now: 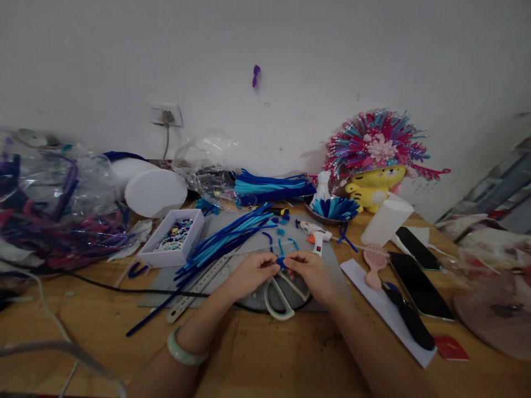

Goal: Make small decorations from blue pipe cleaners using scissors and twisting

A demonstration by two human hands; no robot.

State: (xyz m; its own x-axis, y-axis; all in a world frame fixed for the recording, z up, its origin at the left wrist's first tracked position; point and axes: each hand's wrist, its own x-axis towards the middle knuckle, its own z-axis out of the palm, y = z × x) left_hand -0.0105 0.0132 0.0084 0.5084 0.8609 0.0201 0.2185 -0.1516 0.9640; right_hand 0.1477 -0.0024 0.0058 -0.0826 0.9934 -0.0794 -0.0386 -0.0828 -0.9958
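Observation:
My left hand [258, 271] and my right hand [306, 268] meet over the grey mat [166, 296], fingertips pinched. Between them is a small blue piece of pipe cleaner [281, 262], partly covered by the fingers. Scissors [280, 304] with pale handles lie just under my hands, their blades hidden. Several short blue pipe-cleaner pieces [280, 243] are scattered beyond my fingertips. A bundle of long blue pipe cleaners [224, 240] lies left of them, over a metal ruler [199, 290]. To the right, a white glue gun [317, 235] rests on the mat.
A white box [145, 257] of beads stands left, near plastic-wrapped materials [62, 204]. Behind sit a bowl [332, 220] of blue pieces and a yellow plush toy [375, 190] in a fringed headdress. Phones [421, 284] and a pink brush [374, 268] lie right. A black cable [145, 291] crosses the table.

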